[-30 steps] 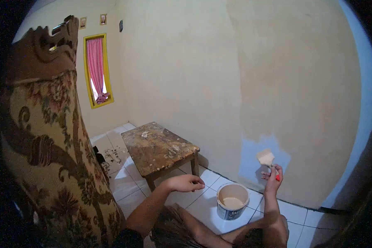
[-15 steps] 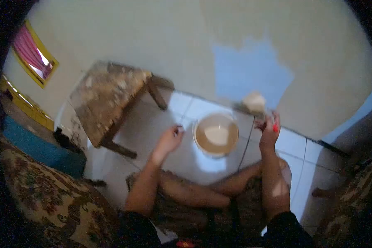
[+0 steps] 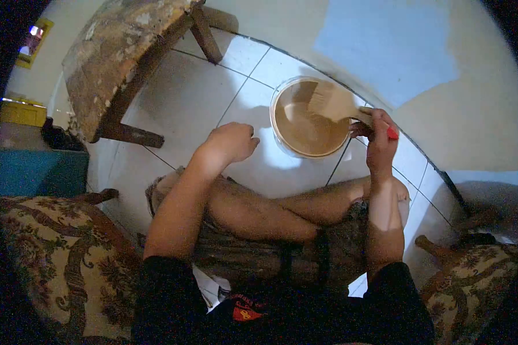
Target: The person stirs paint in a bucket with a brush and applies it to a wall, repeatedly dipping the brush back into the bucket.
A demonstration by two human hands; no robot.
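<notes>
A wide brush (image 3: 335,103) coated in beige paint is over the mouth of a white bucket (image 3: 296,138), which stands on the tiled floor. Its handle is gripped by my right hand (image 3: 381,138), at the bucket's right rim; a red patch shows by the fingers. Beige paint coats the bucket's inside. My left hand (image 3: 233,141) is to the left of the bucket, above the floor, its fingers curled together with nothing visible in them. Behind the bucket, the wall (image 3: 288,26) is beige with a pale blue area (image 3: 388,52).
A worn, paint-spotted wooden table (image 3: 121,52) stands at the upper left. Flowered upholstered seats are at the lower left (image 3: 52,259) and lower right (image 3: 472,287). A teal box-like object (image 3: 37,172) is at the left edge. My crossed legs are in front of the bucket.
The brush has gone from near the wall to over the bucket, held in my right hand. The view has tipped downward, and my left hand's fingers look more closed.
</notes>
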